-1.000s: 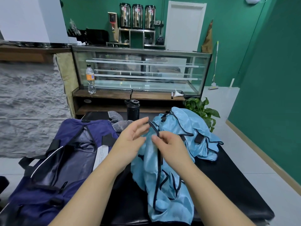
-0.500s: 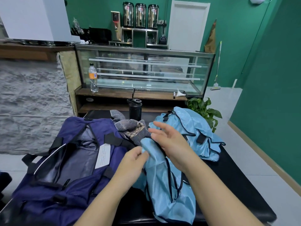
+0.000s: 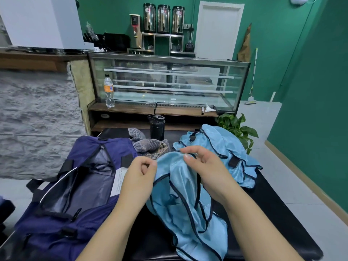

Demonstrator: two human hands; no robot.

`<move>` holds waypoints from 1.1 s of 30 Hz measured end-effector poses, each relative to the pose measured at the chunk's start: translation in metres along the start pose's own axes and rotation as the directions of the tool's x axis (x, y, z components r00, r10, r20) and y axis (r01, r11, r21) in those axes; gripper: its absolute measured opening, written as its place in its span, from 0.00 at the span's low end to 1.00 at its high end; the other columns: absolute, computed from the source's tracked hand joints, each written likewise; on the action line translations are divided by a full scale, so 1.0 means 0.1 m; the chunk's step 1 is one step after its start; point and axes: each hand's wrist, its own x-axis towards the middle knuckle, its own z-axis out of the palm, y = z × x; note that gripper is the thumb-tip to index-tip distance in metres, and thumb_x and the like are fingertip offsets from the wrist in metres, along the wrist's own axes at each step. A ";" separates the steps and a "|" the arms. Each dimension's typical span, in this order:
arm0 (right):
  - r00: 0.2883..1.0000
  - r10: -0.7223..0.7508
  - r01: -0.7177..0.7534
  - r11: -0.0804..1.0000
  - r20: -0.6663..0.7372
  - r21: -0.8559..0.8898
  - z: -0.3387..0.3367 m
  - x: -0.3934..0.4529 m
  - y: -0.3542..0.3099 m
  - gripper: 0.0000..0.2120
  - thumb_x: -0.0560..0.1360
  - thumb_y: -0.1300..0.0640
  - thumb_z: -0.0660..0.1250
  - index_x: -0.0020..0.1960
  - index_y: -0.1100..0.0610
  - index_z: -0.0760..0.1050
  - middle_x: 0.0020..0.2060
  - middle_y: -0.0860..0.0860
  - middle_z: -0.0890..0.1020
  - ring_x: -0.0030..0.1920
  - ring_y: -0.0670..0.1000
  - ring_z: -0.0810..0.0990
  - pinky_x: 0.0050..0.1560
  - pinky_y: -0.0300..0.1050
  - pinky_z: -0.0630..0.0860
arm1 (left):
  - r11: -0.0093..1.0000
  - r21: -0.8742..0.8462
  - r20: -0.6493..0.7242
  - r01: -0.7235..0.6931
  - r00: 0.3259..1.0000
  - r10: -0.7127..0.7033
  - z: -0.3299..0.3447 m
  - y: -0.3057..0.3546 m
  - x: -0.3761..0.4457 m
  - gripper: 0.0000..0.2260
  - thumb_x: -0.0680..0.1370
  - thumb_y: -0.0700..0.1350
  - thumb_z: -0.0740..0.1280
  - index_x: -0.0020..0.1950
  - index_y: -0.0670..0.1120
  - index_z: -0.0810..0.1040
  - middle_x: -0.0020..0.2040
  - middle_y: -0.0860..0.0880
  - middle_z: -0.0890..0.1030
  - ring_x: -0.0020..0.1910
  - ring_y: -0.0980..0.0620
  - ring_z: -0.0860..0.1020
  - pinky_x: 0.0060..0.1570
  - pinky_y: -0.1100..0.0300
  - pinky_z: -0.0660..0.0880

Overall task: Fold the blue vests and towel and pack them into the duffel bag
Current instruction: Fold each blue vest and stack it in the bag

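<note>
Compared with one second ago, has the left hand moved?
Yes. The left hand went down and toward the person, away from the black bottle, and now pinches the vest's top edge.

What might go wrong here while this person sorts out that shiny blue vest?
The vest hangs partly over the near edge of the black table; it looks slippery and may slide off. Its dark trim loops about loosely, so the right hand might snag in it. The black bottle stands close behind the towel; pulling the towel could tip it.
</note>
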 end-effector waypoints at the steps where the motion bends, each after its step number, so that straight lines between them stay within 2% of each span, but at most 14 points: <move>1: 1.000 -0.012 0.011 1.000 -0.019 -0.026 -0.01 0.01 -0.01 0.09 0.78 0.56 0.66 0.46 0.45 0.82 0.46 0.64 0.78 0.46 0.62 0.77 0.58 0.53 0.74 | 0.999 0.007 0.031 0.038 0.999 -0.039 0.00 0.01 -0.02 0.05 0.79 0.47 0.64 0.45 0.48 0.74 0.32 0.50 0.71 0.29 0.55 0.69 0.31 0.68 0.66; 3: 0.999 -0.030 0.028 0.998 -0.035 -0.048 -0.03 0.04 -0.04 0.08 0.78 0.55 0.65 0.47 0.46 0.82 0.49 0.66 0.79 0.49 0.64 0.77 0.62 0.56 0.73 | 0.990 -0.065 0.193 0.125 0.975 -0.111 0.02 0.05 -0.06 0.06 0.80 0.50 0.61 0.52 0.50 0.73 0.32 0.50 0.75 0.28 0.54 0.72 0.35 0.61 0.71; 6: 0.999 -0.045 0.045 0.999 -0.026 0.013 -0.04 0.04 -0.08 0.08 0.79 0.58 0.64 0.48 0.51 0.81 0.40 0.51 0.82 0.44 0.49 0.80 0.52 0.46 0.76 | 0.943 -0.246 0.477 0.226 0.875 -0.085 0.07 0.15 -0.19 0.13 0.79 0.54 0.58 0.64 0.63 0.68 0.37 0.52 0.79 0.35 0.53 0.78 0.39 0.60 0.76; 9: 0.996 -0.083 0.082 0.996 -0.042 -0.023 -0.05 0.05 -0.11 0.08 0.79 0.59 0.64 0.47 0.50 0.81 0.39 0.47 0.83 0.42 0.46 0.79 0.50 0.42 0.76 | 0.857 -0.459 0.476 0.236 0.879 0.012 0.10 0.17 -0.22 0.20 0.74 0.54 0.62 0.65 0.65 0.69 0.43 0.46 0.80 0.43 0.50 0.78 0.43 0.57 0.77; 11: 0.995 -0.093 0.090 0.994 -0.043 -0.059 -0.07 0.05 -0.12 0.08 0.78 0.59 0.66 0.47 0.48 0.82 0.40 0.50 0.82 0.42 0.48 0.78 0.50 0.45 0.75 | 0.860 -0.488 0.404 0.148 0.912 0.073 0.10 0.18 -0.19 0.14 0.74 0.51 0.66 0.59 0.61 0.75 0.45 0.41 0.82 0.45 0.47 0.80 0.46 0.53 0.78; 14: 0.995 -0.094 0.088 0.988 -0.038 -0.127 -0.10 0.04 -0.18 0.09 0.75 0.60 0.69 0.48 0.46 0.81 0.44 0.48 0.84 0.43 0.46 0.80 0.52 0.44 0.78 | 0.926 -0.377 0.356 0.024 0.926 0.122 0.05 0.17 -0.15 0.07 0.72 0.50 0.71 0.49 0.58 0.81 0.46 0.43 0.83 0.45 0.46 0.80 0.51 0.45 0.76; 16: 0.995 -0.098 0.097 0.969 0.004 -0.226 -0.14 0.03 -0.24 0.09 0.74 0.57 0.71 0.50 0.44 0.79 0.48 0.42 0.82 0.45 0.39 0.80 0.55 0.38 0.77 | 0.974 -0.208 0.339 -0.094 0.927 0.162 -0.01 0.18 -0.12 0.05 0.72 0.50 0.71 0.47 0.57 0.81 0.45 0.45 0.83 0.42 0.45 0.78 0.52 0.43 0.75; 17: 0.995 -0.090 0.100 0.943 0.046 -0.317 -0.16 0.02 -0.28 0.10 0.73 0.55 0.72 0.52 0.44 0.78 0.50 0.37 0.80 0.47 0.34 0.78 0.54 0.31 0.74 | 0.980 -0.077 0.325 -0.181 0.925 0.196 -0.05 0.18 -0.09 0.03 0.74 0.48 0.70 0.45 0.57 0.81 0.45 0.45 0.82 0.42 0.45 0.78 0.51 0.45 0.75; 19: 0.992 -0.052 0.107 0.837 0.116 -0.536 -0.19 0.03 -0.35 0.13 0.72 0.50 0.72 0.56 0.45 0.77 0.50 0.33 0.75 0.49 0.31 0.73 0.47 0.22 0.67 | 0.913 0.184 0.312 -0.364 0.902 0.297 -0.12 0.20 0.02 0.08 0.78 0.45 0.66 0.42 0.58 0.77 0.44 0.49 0.80 0.45 0.52 0.77 0.50 0.53 0.73; 22: 0.992 -0.066 0.125 0.695 0.110 -0.708 -0.15 0.07 -0.44 0.04 0.74 0.50 0.71 0.45 0.46 0.76 0.42 0.38 0.74 0.39 0.35 0.72 0.35 0.28 0.66 | 0.826 0.292 0.344 -0.482 0.859 0.380 -0.21 0.35 0.16 0.13 0.80 0.43 0.63 0.38 0.57 0.71 0.42 0.55 0.75 0.45 0.59 0.72 0.51 0.60 0.68; 23: 0.990 -0.108 0.140 0.679 0.091 -0.721 -0.14 0.09 -0.47 0.06 0.74 0.51 0.71 0.40 0.47 0.75 0.39 0.40 0.74 0.37 0.38 0.72 0.33 0.31 0.66 | 0.837 0.278 0.334 -0.470 0.865 0.375 -0.23 0.41 0.19 0.13 0.80 0.43 0.63 0.38 0.57 0.71 0.41 0.55 0.75 0.45 0.60 0.73 0.50 0.62 0.68; 26: 0.967 -0.256 0.208 0.783 0.002 -0.586 -0.12 0.17 -0.60 0.09 0.76 0.54 0.69 0.38 0.53 0.75 0.36 0.45 0.74 0.36 0.44 0.72 0.38 0.35 0.68 | 0.924 0.146 0.258 -0.352 0.916 0.308 -0.22 0.52 0.34 0.10 0.81 0.44 0.61 0.41 0.50 0.76 0.39 0.52 0.78 0.40 0.55 0.74 0.46 0.59 0.69; 30: 0.950 -0.281 0.235 0.932 -0.138 -0.277 0.00 0.25 -0.79 0.11 0.74 0.49 0.65 0.42 0.57 0.75 0.36 0.53 0.74 0.38 0.51 0.71 0.44 0.49 0.70 | 0.958 -0.150 0.241 -0.246 0.930 0.277 -0.19 0.77 0.40 0.07 0.77 0.49 0.65 0.41 0.49 0.75 0.37 0.49 0.76 0.36 0.52 0.71 0.41 0.54 0.69; 33: 0.936 -0.287 0.252 0.950 -0.203 -0.184 0.12 0.29 -0.91 0.14 0.76 0.48 0.61 0.42 0.58 0.70 0.36 0.53 0.72 0.38 0.52 0.70 0.44 0.53 0.69 | 0.953 -0.106 0.310 -0.283 0.901 0.302 -0.15 0.93 0.35 0.06 0.75 0.44 0.71 0.42 0.46 0.75 0.34 0.51 0.76 0.29 0.57 0.70 0.33 0.59 0.68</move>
